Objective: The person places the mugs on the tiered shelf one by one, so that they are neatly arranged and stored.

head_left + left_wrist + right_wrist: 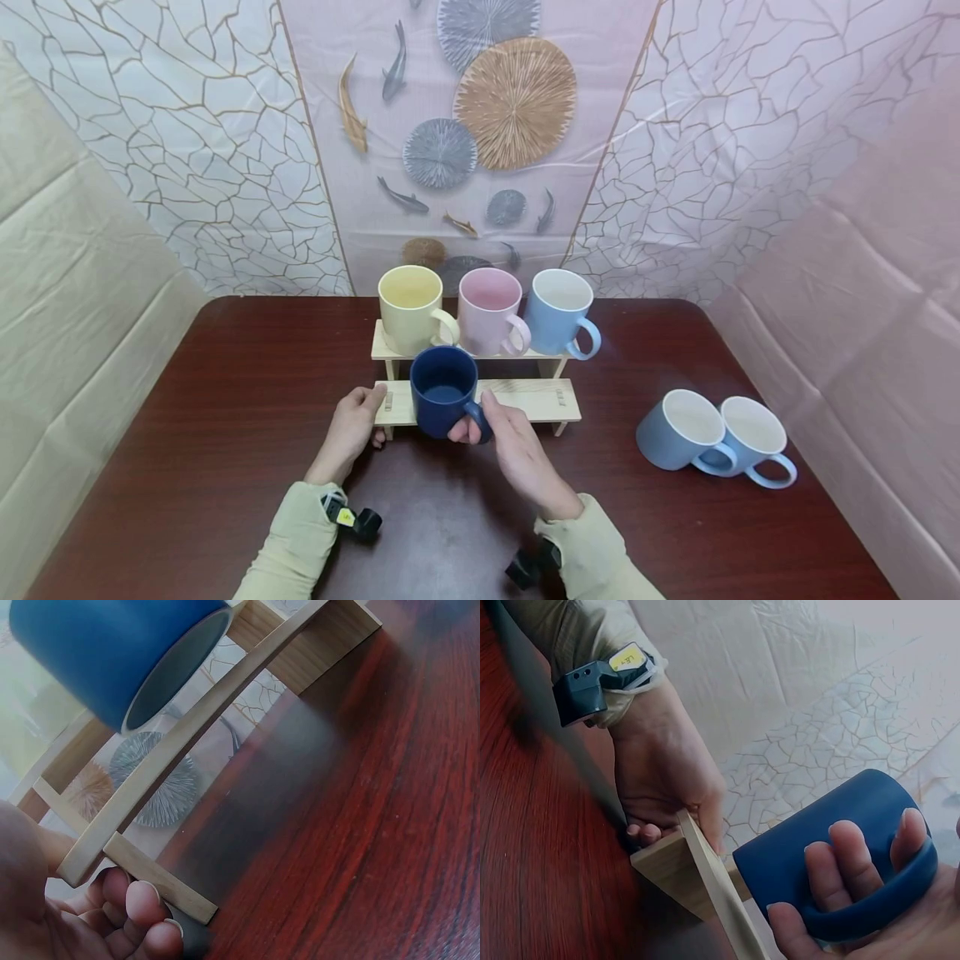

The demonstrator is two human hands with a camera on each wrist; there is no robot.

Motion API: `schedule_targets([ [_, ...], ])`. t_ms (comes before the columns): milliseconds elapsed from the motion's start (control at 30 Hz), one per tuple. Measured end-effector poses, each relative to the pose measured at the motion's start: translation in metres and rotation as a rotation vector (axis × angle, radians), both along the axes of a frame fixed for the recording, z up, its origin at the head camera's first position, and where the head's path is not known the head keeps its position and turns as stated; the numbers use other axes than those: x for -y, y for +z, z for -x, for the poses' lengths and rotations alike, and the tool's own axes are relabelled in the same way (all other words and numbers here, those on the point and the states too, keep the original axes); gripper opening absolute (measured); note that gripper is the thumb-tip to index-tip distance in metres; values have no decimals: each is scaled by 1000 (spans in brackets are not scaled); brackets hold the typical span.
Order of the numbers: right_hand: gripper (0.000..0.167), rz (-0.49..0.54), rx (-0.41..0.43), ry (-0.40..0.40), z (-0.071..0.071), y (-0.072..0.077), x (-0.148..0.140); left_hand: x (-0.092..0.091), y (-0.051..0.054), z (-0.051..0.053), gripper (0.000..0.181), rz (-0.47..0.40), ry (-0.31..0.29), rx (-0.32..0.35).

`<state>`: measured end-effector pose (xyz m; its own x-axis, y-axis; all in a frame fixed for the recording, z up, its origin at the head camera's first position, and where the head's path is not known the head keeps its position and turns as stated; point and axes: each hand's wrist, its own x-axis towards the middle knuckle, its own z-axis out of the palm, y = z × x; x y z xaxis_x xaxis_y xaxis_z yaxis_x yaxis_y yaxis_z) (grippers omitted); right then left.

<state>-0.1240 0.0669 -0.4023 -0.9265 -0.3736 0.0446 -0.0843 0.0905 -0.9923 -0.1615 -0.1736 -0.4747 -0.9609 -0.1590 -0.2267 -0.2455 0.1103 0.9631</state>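
Mug [442, 396] in dark blue — its handle [885, 905] gripped by the right hand [517, 450] — is at the lower board [528, 400] of a wooden stand [379, 344]; the left hand [350, 432] grips that board's left end.

Table [217, 450] showing dark red-brown wood grain, far corners rounding off at 10 and 2 o'clock. Pale wooden rack [525, 402] standing on it at 12 o'clock, lower tier facing 6. Upper tier [380, 343] carrying yellow mug [407, 323], pink mug [482, 323] and light-blue mug [546, 323] at 11, 12 and 1 o'clock, handles pointing toward 4. At table's 3 o'clock, white-lined blue mug [670, 437] standing directly on wood, matching neighbour [753, 429] standing just beside it, handles likewise pointing toward 4.
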Motion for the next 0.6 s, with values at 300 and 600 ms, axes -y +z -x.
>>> schedule_targets([
  [300, 61, 29, 28, 24, 7, -1, 12, 0, 2, 0, 39, -4, -5, 2],
  [600, 55, 23, 54, 58, 2, 22, 22, 1, 1, 0, 39, -14, -15, 12],
])
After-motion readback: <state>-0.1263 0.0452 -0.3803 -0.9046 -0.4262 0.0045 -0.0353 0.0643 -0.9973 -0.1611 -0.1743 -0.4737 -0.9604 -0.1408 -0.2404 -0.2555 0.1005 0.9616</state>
